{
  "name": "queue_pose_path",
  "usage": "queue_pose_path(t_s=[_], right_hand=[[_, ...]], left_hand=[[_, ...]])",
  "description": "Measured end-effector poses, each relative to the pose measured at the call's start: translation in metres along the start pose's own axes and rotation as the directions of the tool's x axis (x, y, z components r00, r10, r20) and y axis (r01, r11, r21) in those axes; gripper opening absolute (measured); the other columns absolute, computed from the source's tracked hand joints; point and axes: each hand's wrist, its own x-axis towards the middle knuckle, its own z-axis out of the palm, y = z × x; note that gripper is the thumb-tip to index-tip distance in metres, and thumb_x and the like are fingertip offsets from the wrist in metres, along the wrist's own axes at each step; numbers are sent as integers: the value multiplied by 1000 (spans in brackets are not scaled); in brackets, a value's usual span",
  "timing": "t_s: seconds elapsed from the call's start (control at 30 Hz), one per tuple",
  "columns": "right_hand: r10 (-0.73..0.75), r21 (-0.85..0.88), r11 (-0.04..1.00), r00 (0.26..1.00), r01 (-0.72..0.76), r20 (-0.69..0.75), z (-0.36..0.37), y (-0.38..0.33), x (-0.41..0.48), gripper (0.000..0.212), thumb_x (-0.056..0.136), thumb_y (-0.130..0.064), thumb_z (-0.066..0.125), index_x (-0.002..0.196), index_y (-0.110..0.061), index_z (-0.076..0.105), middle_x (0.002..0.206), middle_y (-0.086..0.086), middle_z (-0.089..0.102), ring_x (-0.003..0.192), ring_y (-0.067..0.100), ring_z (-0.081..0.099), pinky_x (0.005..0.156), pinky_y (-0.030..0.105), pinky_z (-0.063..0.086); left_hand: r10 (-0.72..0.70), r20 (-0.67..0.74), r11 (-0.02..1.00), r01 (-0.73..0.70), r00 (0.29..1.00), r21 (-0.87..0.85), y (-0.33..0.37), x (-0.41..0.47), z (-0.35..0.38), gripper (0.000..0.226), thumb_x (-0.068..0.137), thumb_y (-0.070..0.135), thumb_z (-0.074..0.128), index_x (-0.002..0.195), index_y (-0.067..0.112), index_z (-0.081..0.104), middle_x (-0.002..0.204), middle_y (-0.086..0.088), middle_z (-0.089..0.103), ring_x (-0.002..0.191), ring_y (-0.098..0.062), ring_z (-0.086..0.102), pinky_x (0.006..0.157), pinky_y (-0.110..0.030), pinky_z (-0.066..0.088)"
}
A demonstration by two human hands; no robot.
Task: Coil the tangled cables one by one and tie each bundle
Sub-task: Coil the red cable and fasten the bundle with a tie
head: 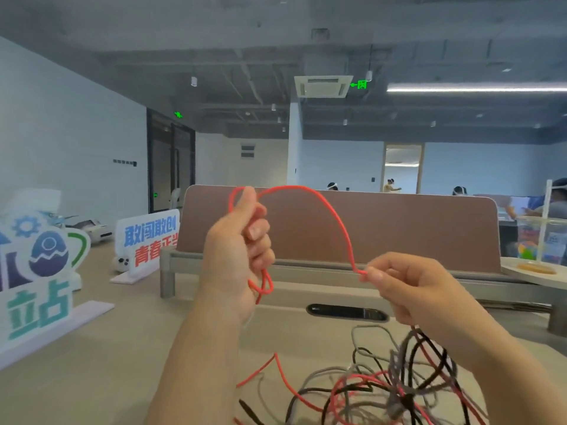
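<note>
A red cable [325,207] arcs between two raised hands, its loops gathered in the left hand [239,256], whose fingers clench them. The right hand [408,283] pinches the next length, apparently feeding another turn, above the tangle [383,388] on the table [122,378].

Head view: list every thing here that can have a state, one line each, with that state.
Red cable: partly looped, arching between both hands, untied.
Left hand: raised, fingers curled round the red loops.
Right hand: pinches the red cable at the fingertips.
Cable pile: grey, black and red strands, tangled on the desk.
</note>
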Motion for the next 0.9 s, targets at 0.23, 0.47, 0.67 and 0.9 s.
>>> queue_pose_path(t_s=[0.23,0.47,0.67,0.9], right_hand=[[-129,-247,964,986,99,-109,29,-12,7,27,90,-38,54,71,-23,63,43,-10,47,42,5,38,48,20,29],[-30,-5,1000,963,30,-268,24,-14,9,25,90,-31,53,74,-16,65,46,-8,45,46,8,37,52,30,33],[-210,-26,977,936,212,-282,33,-30,0,16,85,-24,63,71,-20,68,55,4,62,48,17,51,48,26,45],[171,-75,984,967,-160,187,18,-10,-1,12,79,-21,72,76,-12,65,53,-4,57,48,11,49,52,23,43]], left_hand=[[-112,384,806,-142,917,574,-32,-5,10,89,32,77,74,104,27,60,69,3,48,62,-9,50,62,-25,47],[-167,376,881,-34,911,473,-23,-2,2,65,58,13,80,118,22,55,73,7,43,59,-7,42,60,-20,43],[-431,415,642,-51,802,765,-32,-13,5,21,74,9,68,91,21,65,81,1,65,73,-10,60,68,-26,53],[-468,189,843,373,863,387,-15,-6,-3,30,94,-4,33,80,13,54,45,6,44,35,-8,41,36,-15,36]])
